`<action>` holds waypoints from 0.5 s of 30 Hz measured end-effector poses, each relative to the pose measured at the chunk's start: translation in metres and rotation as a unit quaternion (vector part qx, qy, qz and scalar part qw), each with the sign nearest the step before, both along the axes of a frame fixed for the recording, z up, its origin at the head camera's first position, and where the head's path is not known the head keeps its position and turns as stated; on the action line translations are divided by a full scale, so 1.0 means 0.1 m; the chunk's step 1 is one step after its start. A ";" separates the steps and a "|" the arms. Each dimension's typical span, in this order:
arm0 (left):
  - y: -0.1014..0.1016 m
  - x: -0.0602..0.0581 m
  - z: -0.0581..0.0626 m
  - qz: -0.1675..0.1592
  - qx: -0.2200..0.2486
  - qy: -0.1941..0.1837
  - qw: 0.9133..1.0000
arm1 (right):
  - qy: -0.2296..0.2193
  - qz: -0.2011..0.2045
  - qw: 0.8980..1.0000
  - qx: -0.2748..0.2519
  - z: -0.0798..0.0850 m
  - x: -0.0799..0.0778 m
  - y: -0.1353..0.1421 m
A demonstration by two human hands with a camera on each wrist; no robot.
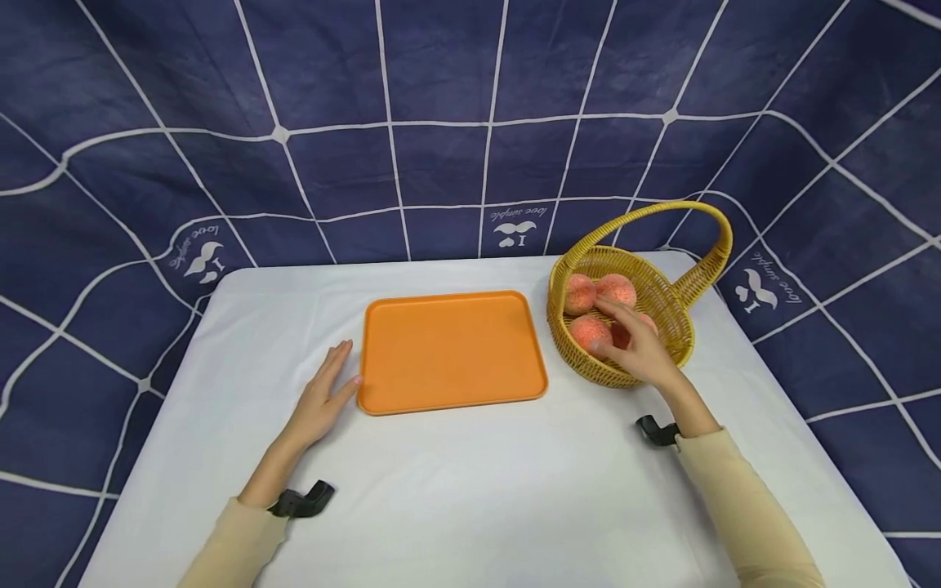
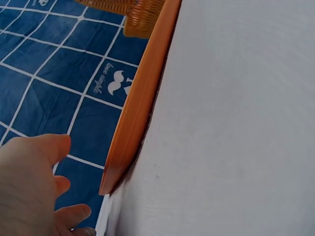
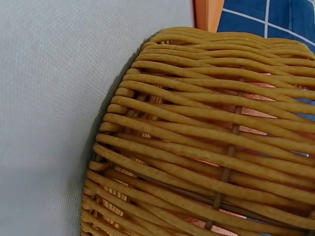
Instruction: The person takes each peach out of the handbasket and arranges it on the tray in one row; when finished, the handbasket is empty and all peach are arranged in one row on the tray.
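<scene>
A yellow wicker basket (image 1: 680, 335) with a tall arched handle holds several round, speckled pink-orange peaches (image 1: 590, 333). My right hand (image 1: 638, 343) reaches over its near side, fingers and thumb spread above the fruit, with one peach partly covered beneath the palm. In the right wrist view the basket's woven side (image 3: 197, 142) fills much of the picture and hides that hand. A flat orange tray (image 1: 452, 351) with a raised rim lies left of the basket. Beside its left edge rests my left hand (image 1: 318, 406), fingers extended and holding nothing, the thumb right at the rim.
A white cloth (image 1: 456, 490) covers the table under tray and basket. Dark blue fabric with white grid lines (image 1: 441, 163) hangs behind and at both sides. The basket's handle (image 1: 647, 211) arches high at the back right. Each wrist wears a black mount (image 1: 303, 500).
</scene>
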State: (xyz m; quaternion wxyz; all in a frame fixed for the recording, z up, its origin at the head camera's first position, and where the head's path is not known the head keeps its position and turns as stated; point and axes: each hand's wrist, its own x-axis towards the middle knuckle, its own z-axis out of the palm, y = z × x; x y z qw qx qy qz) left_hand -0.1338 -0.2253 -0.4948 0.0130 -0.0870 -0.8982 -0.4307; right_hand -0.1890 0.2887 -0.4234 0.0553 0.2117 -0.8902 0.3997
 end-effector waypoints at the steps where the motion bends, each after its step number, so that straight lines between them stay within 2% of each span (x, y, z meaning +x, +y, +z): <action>1: 0.00 -0.01 -0.01 0.000 -0.003 0.002 1.000 | -0.010 0.002 1.000 0.003 -0.01 -0.01 0.01; 11: 0.05 -0.03 -0.12 0.007 -0.053 0.022 0.998 | -0.085 0.005 0.995 0.044 -0.05 -0.05 0.03; 15: 0.09 -0.01 -0.11 0.019 -0.048 0.015 0.999 | -0.099 0.011 0.994 0.048 -0.08 -0.07 0.04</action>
